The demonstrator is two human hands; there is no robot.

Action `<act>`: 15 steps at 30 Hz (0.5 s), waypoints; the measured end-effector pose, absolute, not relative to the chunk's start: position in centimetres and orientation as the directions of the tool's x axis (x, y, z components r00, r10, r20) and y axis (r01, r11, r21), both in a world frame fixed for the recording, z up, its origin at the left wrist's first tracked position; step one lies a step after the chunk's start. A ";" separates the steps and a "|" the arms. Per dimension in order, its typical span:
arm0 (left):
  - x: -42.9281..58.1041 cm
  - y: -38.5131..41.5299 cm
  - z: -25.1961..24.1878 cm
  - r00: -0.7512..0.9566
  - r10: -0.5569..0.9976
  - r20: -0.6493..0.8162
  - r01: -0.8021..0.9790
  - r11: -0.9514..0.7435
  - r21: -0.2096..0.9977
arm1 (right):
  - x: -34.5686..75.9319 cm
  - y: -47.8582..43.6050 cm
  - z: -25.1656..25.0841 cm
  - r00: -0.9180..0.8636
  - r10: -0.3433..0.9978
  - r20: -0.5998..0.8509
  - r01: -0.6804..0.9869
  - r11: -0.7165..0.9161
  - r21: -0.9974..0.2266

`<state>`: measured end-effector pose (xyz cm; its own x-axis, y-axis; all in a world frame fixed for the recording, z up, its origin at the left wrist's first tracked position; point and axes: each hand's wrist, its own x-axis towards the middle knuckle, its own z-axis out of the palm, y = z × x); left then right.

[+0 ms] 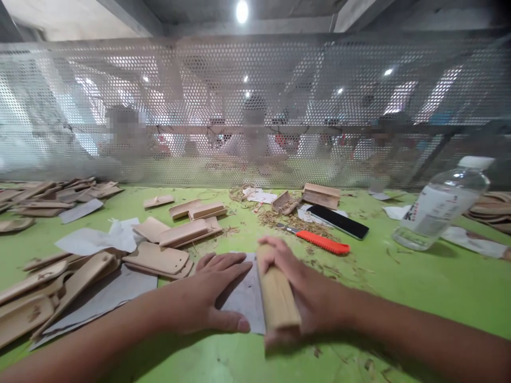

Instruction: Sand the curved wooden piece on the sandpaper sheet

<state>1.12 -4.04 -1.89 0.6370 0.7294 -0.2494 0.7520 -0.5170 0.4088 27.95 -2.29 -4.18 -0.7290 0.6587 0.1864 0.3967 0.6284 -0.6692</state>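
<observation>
My right hand [293, 284] is wrapped around a pale bamboo piece [277, 298], which stands on its long edge at the right side of a grey sheet of paper, perhaps sandpaper [243, 302]. Flat on the sheet's left part lies my left hand [213, 290], fingers stretched out and thumb apart. The underside of the bamboo piece is hidden. Just beyond my right hand are a cutter with an orange-red handle [323, 242] and a black phone [338, 221].
Flat bamboo pieces [157, 258] and more grey sheets [99, 298] lie at left. Crumpled white paper [99, 238] rests among them. Shavings [279, 218] litter the green table [399, 298]. A plastic bottle [443, 205] stands at right. Behind a perforated screen [199, 90] people sit.
</observation>
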 end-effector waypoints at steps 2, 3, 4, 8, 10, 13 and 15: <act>1.0 -4.0 -2.1 0.656 0.718 -0.231 0.734 -0.537 0.415 | 28.0 -2.5 -4.2 -0.806 0.573 0.152 0.320 0.637 -0.701; 1.0 -4.0 -2.2 0.661 0.717 -0.220 0.729 -0.544 0.415 | 28.1 -2.3 -4.2 -0.814 0.558 0.160 0.307 0.648 -0.697; 1.0 -3.9 -2.2 0.659 0.721 -0.214 0.730 -0.545 0.413 | 28.2 -2.0 -4.2 -0.799 0.573 0.180 0.321 0.661 -0.679; 1.0 -4.0 -2.2 0.630 0.742 -0.231 0.755 -0.514 0.407 | 28.4 -1.4 -4.4 -0.633 0.728 0.265 0.479 0.637 -0.604; 1.1 -4.0 -2.1 0.634 0.733 -0.246 0.752 -0.511 0.416 | 28.1 -1.9 -4.6 -0.680 0.695 0.233 0.438 0.640 -0.631; 1.2 -4.1 -1.9 0.630 0.732 -0.259 0.758 -0.506 0.411 | 27.9 -2.4 -4.8 -0.783 0.587 0.205 0.327 0.669 -0.667; 1.2 -4.1 -1.8 0.617 0.740 -0.267 0.771 -0.501 0.393 | 28.0 -2.1 -4.9 -0.732 0.644 0.222 0.381 0.657 -0.651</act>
